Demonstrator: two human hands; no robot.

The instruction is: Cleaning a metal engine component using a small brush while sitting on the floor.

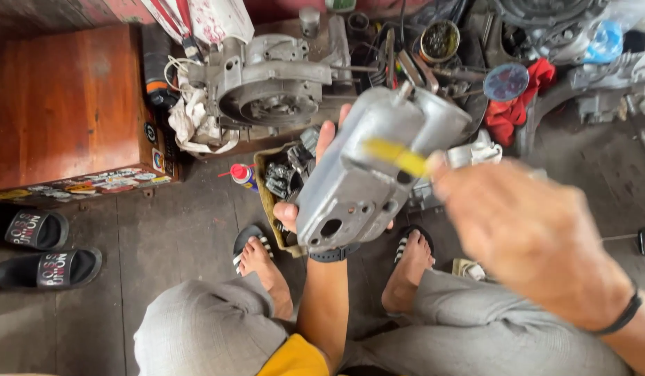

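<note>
While the person sits low over the dusty concrete floor (162,237) with both sandalled feet planted ahead, the left hand (315,188) lifts a pale grey cast-metal housing with round holes in its flat face (364,174) up in front of the chest. The fingers of that hand wrap behind the housing, thumb low at its near edge and fingertips showing above its top edge, so the grasp is firm. The right hand (531,230), blurred and close to the camera, is closed around a slim tool with a yellow handle (399,159) whose tip rests against the housing's upper side; I cannot tell what kind of tool it is.

Below the housing, on the floor between the feet, stands a shallow tan tray of small dark metal parts (270,209). Just to its left lies a small spray can with a red cap (242,174). Beyond it rests a large grey engine casing with a round opening (267,87), a dirty white rag (190,122) draped at its left. A red-brown wooden box with stickers along its edge (65,104) stands at the left, a pair of black slide sandals (44,247) beside it. A red cloth (517,104) lies at the far right.
</note>
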